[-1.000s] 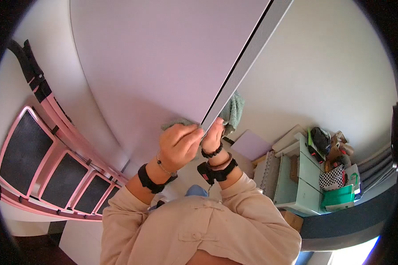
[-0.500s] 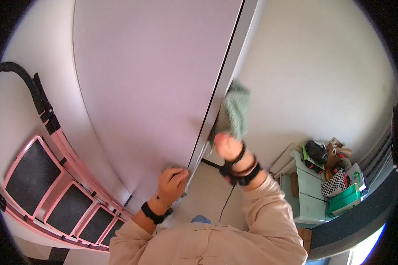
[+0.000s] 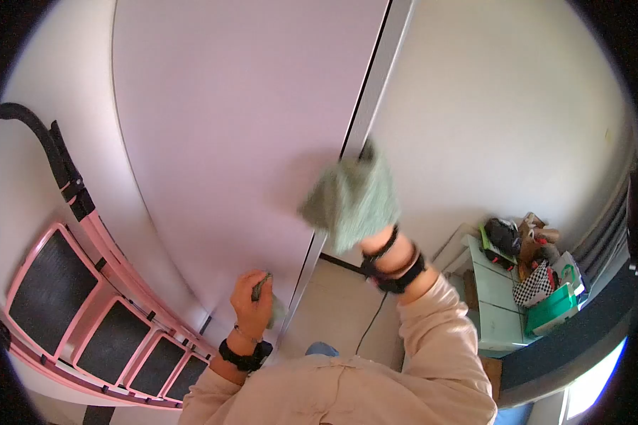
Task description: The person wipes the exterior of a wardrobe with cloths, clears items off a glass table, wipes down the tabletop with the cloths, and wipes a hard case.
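Nearest in: beige sleeves [image 3: 439,347], with dark bands on both wrists. Our left hand [image 3: 248,301] is curled around a small cloth [image 3: 278,314]; one bit pokes out by the thumb, pale green hangs on the palm side. It's low, in front of the panel's lower part; we can't tell if it touches.

Our right hand [image 3: 377,239] is mostly under the bigger green cloth [image 3: 353,202]. Wrist and heel show, fingers don't, so we can't tell how they're set.

Key relation: the bigger cloth lies up and left of the right wrist, draped across the long edge [image 3: 378,85] of the mauve panel [image 3: 227,142]. That edge slants from upper right to lower left in our view; the cloth spans it, more of it on the panel-face side, one corner up along the edge. Right hand is the nearer by far; left sits below and left, well apart from this cloth.

Farther out: floor [image 3: 326,301] with a thin cable [image 3: 371,326]; pink-framed ladder [image 3: 53,290] with black treads to the left. Right side, farthest: pale green cabinet [image 3: 500,315] carrying a checkered bag [image 3: 533,285] and green box [image 3: 550,309], grey curtain [image 3: 606,237] beyond.
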Tool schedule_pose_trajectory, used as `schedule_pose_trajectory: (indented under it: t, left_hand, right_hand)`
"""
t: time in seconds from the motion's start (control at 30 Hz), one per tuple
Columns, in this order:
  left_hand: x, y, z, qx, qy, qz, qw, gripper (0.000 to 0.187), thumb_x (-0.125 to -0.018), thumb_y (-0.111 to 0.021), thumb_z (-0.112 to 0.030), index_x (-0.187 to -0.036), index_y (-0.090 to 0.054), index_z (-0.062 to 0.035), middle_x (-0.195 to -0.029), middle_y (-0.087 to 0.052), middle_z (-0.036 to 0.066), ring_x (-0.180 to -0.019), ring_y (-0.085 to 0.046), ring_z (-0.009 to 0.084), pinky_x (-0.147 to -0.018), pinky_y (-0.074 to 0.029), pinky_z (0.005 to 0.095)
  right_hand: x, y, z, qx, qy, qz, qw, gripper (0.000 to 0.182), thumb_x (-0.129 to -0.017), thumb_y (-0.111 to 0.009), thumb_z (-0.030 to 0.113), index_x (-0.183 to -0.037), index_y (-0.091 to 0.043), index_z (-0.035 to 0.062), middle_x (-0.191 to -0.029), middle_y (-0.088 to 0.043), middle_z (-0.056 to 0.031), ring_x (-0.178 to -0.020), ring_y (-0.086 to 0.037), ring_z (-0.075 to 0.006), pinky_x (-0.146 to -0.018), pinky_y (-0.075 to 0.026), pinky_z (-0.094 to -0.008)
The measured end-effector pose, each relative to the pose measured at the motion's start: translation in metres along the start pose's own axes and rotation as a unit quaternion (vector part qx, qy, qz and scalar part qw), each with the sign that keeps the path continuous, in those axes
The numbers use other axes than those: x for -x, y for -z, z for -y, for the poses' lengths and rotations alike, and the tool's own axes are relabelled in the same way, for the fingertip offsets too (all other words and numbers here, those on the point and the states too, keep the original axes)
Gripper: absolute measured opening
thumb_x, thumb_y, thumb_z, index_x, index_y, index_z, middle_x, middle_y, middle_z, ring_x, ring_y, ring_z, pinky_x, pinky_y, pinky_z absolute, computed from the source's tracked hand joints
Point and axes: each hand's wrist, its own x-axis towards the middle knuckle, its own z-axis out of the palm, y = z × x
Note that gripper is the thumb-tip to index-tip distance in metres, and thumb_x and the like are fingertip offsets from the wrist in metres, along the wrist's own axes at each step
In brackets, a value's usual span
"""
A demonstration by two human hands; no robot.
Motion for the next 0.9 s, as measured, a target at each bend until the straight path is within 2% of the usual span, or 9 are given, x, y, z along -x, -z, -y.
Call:
schedule_pose_trajectory:
  t: [0.13,0.27,0.37,0.43,0.5,0.57,0.63,0.8,0.9]
  left_hand:
    - [0.003,-0.001,0.005,0.01,0.054,-0.022,0.998,0.013,-0.074,-0.061,-0.001,-0.085,-0.056,-0.0013,-0.083,-0.058,0.011,-0.07,-0.056,0.0191,-0.061,-0.045,0.0268]
    - [0.004,0.003,0.01,0.013,0.103,-0.035,0.994,0.013,-0.074,-0.062,-0.003,-0.086,-0.056,-0.0008,-0.083,-0.058,0.01,-0.07,-0.055,0.0181,-0.061,-0.045,0.0272]
    - [0.002,0.012,0.011,-0.011,0.167,-0.025,0.986,0.012,-0.075,-0.061,-0.003,-0.086,-0.056,0.0001,-0.082,-0.058,0.01,-0.072,-0.055,0.0179,-0.064,-0.044,0.0278]
    - [0.005,0.016,0.024,-0.034,0.078,-0.062,0.994,0.012,-0.076,-0.06,-0.002,-0.087,-0.056,0.0003,-0.084,-0.057,0.01,-0.075,-0.054,0.0182,-0.067,-0.044,0.028]
    - [0.008,0.017,0.025,-0.052,0.078,-0.075,0.993,0.015,-0.076,-0.06,-0.001,-0.09,-0.056,0.0001,-0.087,-0.056,0.01,-0.077,-0.054,0.0196,-0.07,-0.044,0.0284]
    - [0.013,0.022,0.025,-0.046,0.115,-0.071,0.99,0.017,-0.077,-0.06,-0.002,-0.093,-0.055,-0.0008,-0.09,-0.056,0.01,-0.08,-0.054,0.0179,-0.071,-0.045,0.028]
    - [0.015,0.021,0.021,-0.039,0.152,-0.077,0.985,0.016,-0.077,-0.06,-0.002,-0.093,-0.055,-0.001,-0.09,-0.056,0.01,-0.081,-0.054,0.0168,-0.071,-0.045,0.0275]
    - [-0.002,0.0,-0.012,0.0,0.208,-0.108,0.972,0.017,-0.077,-0.061,-0.005,-0.093,-0.055,-0.0008,-0.091,-0.056,0.008,-0.079,-0.053,0.013,-0.069,-0.045,0.0259]
    - [-0.04,-0.024,-0.049,0.061,0.102,-0.1,0.988,0.02,-0.074,-0.064,-0.002,-0.091,-0.055,-0.0008,-0.088,-0.057,0.008,-0.074,-0.054,0.0136,-0.066,-0.045,0.025]
  right_hand:
    - [-0.074,0.016,-0.005,0.052,0.073,-0.011,0.996,0.028,-0.073,-0.055,0.02,-0.097,-0.053,0.0059,-0.093,-0.051,-0.0117,-0.088,-0.048,-0.0264,-0.074,-0.041,-0.0376]
    - [-0.049,0.001,-0.014,0.041,0.018,-0.008,0.999,0.026,-0.07,-0.056,0.021,-0.091,-0.056,0.0062,-0.087,-0.051,-0.012,-0.083,-0.048,-0.0279,-0.071,-0.04,-0.0387]
    - [0.034,-0.025,-0.021,0.01,-0.096,0.022,0.995,0.025,-0.068,-0.056,0.022,-0.087,-0.057,0.0064,-0.082,-0.051,-0.0123,-0.079,-0.048,-0.029,-0.069,-0.04,-0.0395]
    - [0.09,-0.044,-0.015,-0.023,-0.209,0.061,0.976,0.024,-0.066,-0.057,0.023,-0.084,-0.058,0.0065,-0.079,-0.052,-0.0125,-0.077,-0.048,-0.0298,-0.068,-0.04,-0.04]
    - [0.119,-0.052,0.009,-0.029,-0.294,0.102,0.95,0.024,-0.065,-0.057,0.023,-0.081,-0.059,0.0066,-0.076,-0.052,-0.0127,-0.075,-0.048,-0.0305,-0.067,-0.04,-0.0406]
    - [0.102,-0.045,0.053,0.079,-0.168,0.082,0.979,0.023,-0.061,-0.057,0.025,-0.075,-0.06,0.0072,-0.072,-0.051,-0.0134,-0.074,-0.046,-0.0323,-0.065,-0.039,-0.0404]
    - [0.165,-0.056,0.05,0.107,-0.113,0.178,0.972,0.025,-0.065,-0.056,0.027,-0.077,-0.059,0.0051,-0.072,-0.051,-0.013,-0.078,-0.046,-0.0304,-0.066,-0.038,-0.04]
    - [0.273,-0.078,0.05,-0.145,-0.456,0.299,0.826,0.036,-0.065,-0.063,0.029,-0.078,-0.053,-0.0031,-0.076,-0.056,-0.0152,-0.06,-0.05,-0.0269,-0.049,-0.04,-0.0329]
    - [0.284,-0.073,0.046,-0.196,-0.509,0.309,0.779,0.041,-0.063,-0.068,0.029,-0.078,-0.052,-0.0052,-0.077,-0.058,-0.015,-0.057,-0.052,-0.0251,-0.047,-0.042,-0.0314]
